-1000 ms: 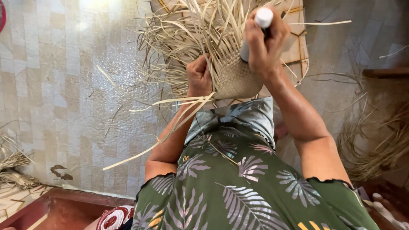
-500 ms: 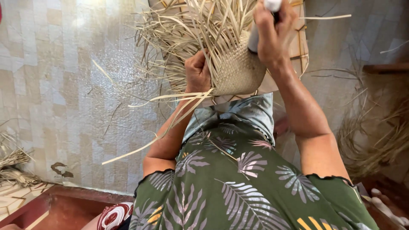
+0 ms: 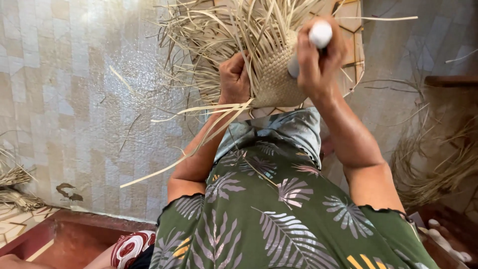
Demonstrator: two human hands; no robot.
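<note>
Right hand grip: the right hand (image 3: 318, 62) is clenched around a white cylindrical tool (image 3: 312, 44), its rounded end sticking out above the fist.
Tool contact: the lower end of the tool presses against the woven part of the basket; the exact touching point is hidden by the fingers.
Left hand grip: the left hand (image 3: 235, 78) grasps the left edge of the half-woven straw basket (image 3: 277, 79), fingers curled over the weave.
Basket position: held up in front of the person's chest, between the two hands, above the floor.
Loose strips: unwoven pale straw strips (image 3: 219, 30) fan out from the basket upward and to the left; a few long ones (image 3: 199, 139) trail down past the left forearm.
Clothing: a green dress with a leaf print (image 3: 279, 214) fills the lower middle.
Surroundings: pale tiled floor (image 3: 64, 99) on the left; a heap of dry straw (image 3: 438, 164) lies well apart on the right.
</note>
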